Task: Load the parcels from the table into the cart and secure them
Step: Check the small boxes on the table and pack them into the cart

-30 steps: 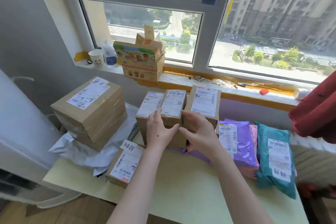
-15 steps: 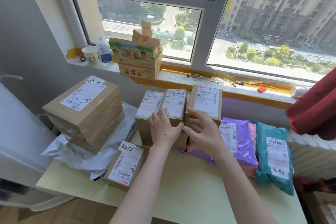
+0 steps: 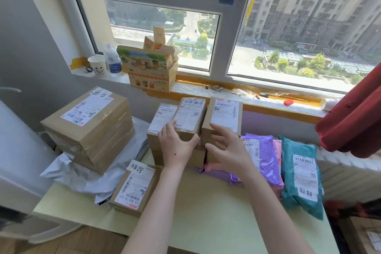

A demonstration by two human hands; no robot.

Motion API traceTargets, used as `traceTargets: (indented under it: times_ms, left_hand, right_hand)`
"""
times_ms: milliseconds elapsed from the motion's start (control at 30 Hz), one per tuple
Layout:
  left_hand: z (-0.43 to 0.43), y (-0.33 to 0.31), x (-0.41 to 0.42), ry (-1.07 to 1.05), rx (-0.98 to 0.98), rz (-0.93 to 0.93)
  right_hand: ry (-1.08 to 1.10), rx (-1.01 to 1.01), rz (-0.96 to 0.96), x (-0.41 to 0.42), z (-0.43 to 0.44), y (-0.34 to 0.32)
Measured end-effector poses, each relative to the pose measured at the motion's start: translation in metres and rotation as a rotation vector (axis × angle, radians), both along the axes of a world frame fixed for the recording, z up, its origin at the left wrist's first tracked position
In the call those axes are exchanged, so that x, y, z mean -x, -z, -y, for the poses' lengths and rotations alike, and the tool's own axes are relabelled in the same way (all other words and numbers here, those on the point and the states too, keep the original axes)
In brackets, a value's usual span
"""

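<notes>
Table (image 3: 206, 202): pale green top filling the lower centre of the frame; every parcel I count lies on it.
Upright small boxes: three in a row at centre, namely the left box (image 3: 161, 117), the middle box (image 3: 191, 113) and the right box (image 3: 225, 113), each with a white label facing up. They stand on lower cartons (image 3: 198, 156) whose number I cannot tell.
Flat box (image 3: 134, 187): one, at lower centre-left, label up, apart from the row.
Taped stack (image 3: 88, 121): one bundle of cardboard boxes at centre left; I cannot count its layers.
Soft mailers: one purple mailer (image 3: 268, 159), one pink mailer (image 3: 278, 150) and one teal mailer (image 3: 299, 179), side by side at right; grey mailers (image 3: 78, 175) lie under the stack.
Sill items: one paper cup (image 3: 97, 66), one bottle (image 3: 112, 60) and one printed carton (image 3: 150, 70), at upper left of centre.
Left hand (image 3: 177, 148): grips the near end of the middle box, thumb across its front.
Right hand (image 3: 228, 150): fingers spread and nearly straight, tips touching the front of the right box; not closed round it.
Change from half a second ago: both hands stay at the same two boxes and no parcel has left the table. The right fingers now spread wider.
</notes>
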State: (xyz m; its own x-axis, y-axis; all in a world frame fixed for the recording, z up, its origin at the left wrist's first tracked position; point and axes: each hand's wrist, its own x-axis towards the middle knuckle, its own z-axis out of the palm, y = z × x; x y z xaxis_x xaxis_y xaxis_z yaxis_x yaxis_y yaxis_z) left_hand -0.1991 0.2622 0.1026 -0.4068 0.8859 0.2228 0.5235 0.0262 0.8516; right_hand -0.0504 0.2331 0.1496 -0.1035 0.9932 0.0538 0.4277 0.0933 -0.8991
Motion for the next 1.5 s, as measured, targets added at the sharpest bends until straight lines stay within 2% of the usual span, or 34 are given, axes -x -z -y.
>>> traceTargets:
  times_ms: [200, 300, 567, 767, 900, 1033, 1133, 1267, 1500]
  left_hand:
    - [0.015, -0.03, 0.015, -0.057, -0.147, 0.103]
    - [0.024, -0.047, 0.016, -0.017, -0.235, 0.151]
    - [0.043, -0.073, -0.023, 0.238, -0.39, 0.077]
    - [0.048, -0.068, -0.047, 0.407, -0.479, 0.068]
    - [0.049, -0.062, -0.061, 0.608, -0.382, 0.135]
    - [0.057, -0.059, -0.085, 0.834, -0.215, 0.338]
    - [0.068, -0.054, -0.109, 0.89, -0.024, 0.552]
    - [0.084, -0.061, -0.145, 0.93, 0.169, 0.735]
    - [0.119, -0.051, -0.217, 1.058, 0.366, 0.788]
  right_hand:
    - [0.014, -0.024, -0.052, 0.002, 0.006, -0.005]
    - [0.059, -0.008, -0.12, 0.006, 0.011, -0.015]
    - [0.274, -0.059, -0.35, 0.004, 0.03, -0.044]
    - [0.442, -0.097, -0.419, -0.014, 0.049, -0.043]
    - [0.577, -0.101, -0.443, -0.036, 0.072, -0.041]
    - [0.731, -0.093, -0.454, -0.065, 0.107, -0.034]
    - [0.821, -0.106, -0.448, -0.085, 0.135, -0.031]
    - [0.9, -0.111, -0.459, -0.114, 0.17, -0.027]
    - [1.001, -0.145, -0.501, -0.177, 0.234, -0.019]
